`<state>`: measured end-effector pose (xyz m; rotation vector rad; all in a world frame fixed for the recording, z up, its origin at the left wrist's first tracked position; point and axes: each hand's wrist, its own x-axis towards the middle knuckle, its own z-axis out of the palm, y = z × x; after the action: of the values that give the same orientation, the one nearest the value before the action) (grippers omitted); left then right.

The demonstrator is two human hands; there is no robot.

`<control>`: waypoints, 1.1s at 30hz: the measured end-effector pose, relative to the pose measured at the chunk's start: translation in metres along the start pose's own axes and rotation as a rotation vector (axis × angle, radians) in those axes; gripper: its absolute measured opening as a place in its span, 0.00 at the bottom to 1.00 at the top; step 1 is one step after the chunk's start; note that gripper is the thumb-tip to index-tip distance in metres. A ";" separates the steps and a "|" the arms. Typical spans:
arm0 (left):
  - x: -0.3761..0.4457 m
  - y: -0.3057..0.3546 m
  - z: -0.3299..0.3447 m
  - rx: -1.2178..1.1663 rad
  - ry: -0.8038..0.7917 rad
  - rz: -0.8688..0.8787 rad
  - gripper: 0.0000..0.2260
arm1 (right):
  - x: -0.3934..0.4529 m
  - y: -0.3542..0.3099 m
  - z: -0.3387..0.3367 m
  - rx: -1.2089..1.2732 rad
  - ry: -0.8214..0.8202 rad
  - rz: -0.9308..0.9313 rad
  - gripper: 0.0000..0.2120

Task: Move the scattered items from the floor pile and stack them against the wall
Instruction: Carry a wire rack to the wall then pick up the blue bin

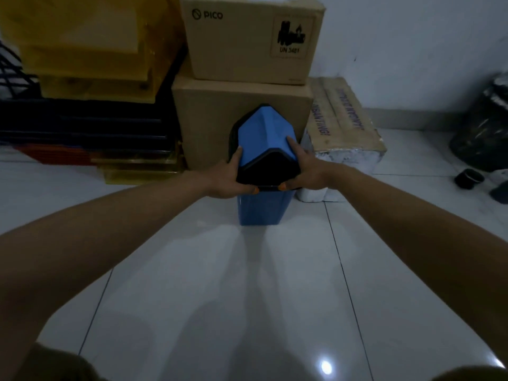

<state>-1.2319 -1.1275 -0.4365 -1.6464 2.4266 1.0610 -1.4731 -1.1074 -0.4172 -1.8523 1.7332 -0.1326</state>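
Observation:
A blue waste bin (259, 209) with a black-rimmed blue swing lid (265, 138) stands on the white tiled floor, right in front of two stacked cardboard boxes. My left hand (229, 178) grips the lid's left side, thumb on the blue flap. My right hand (303, 167) grips its right side, fingers lying on the flap and thumb at the front rim. The bin's base looks to rest on the floor.
The lower cardboard box (209, 116) carries a PICO box (247, 42) against the wall. Yellow and dark flat items (88, 86) are stacked at the left. A taped white package (343, 130) lies at the right, with a black bag (483, 133) and small dark objects (468, 178) beyond it.

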 end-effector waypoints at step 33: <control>0.028 0.043 -0.011 0.299 0.016 -0.044 0.68 | -0.013 -0.014 -0.042 -0.276 0.085 0.214 0.65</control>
<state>-1.2763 -1.1471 -0.4162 -1.6042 2.4016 0.6414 -1.4818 -1.1107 -0.3718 -1.8561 2.0832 0.1212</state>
